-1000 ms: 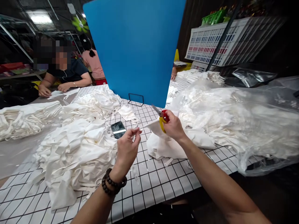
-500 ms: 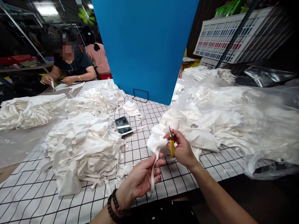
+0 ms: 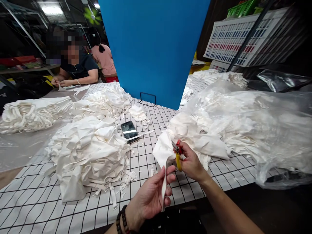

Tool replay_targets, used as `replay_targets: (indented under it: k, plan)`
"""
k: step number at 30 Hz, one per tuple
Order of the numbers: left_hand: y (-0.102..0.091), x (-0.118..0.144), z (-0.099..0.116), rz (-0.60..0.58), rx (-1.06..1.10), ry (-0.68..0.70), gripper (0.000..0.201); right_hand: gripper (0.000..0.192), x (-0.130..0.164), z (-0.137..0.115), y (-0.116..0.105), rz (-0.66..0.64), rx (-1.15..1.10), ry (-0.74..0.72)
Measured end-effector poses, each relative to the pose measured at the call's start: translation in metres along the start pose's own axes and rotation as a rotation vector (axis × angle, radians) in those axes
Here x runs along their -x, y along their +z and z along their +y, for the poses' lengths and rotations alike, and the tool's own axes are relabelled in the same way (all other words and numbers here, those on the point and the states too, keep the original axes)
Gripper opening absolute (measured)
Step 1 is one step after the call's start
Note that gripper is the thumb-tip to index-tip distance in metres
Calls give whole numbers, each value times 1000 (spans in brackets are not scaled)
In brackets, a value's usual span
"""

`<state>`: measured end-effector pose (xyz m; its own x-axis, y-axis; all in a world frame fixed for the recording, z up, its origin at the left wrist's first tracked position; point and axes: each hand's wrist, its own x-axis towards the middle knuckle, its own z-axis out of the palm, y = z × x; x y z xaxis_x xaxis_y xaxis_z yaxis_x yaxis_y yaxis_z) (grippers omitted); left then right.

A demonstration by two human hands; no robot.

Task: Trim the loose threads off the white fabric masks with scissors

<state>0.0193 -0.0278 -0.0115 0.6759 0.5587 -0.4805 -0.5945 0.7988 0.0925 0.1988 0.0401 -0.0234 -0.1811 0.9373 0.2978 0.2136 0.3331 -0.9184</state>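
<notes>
My right hand grips small scissors with red and yellow handles, blades pointing up-left at the edge of a white fabric piece. My left hand, palm up with a bead bracelet on the wrist, pinches a white strap that hangs down from that fabric piece. Both hands are over the near edge of the black-and-white grid table.
A heap of white fabric pieces lies left, a phone beside it. A clear plastic bag of white fabric fills the right. A blue board stands behind. A person sits at far left; stacked fabric lies there.
My hands came down toward the table's near edge. The left hand turned palm up along the strap, and the scissors shifted from up high to the fabric's edge.
</notes>
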Motion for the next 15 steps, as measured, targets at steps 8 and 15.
replay_targets:
  k: [8,15]
  plan:
    - [5,1,-4,116,-589,509,27,31,7,4,6,203,-14,33]
    - [13,11,-3,15,-738,484,33,31,14,2,6,252,-119,144]
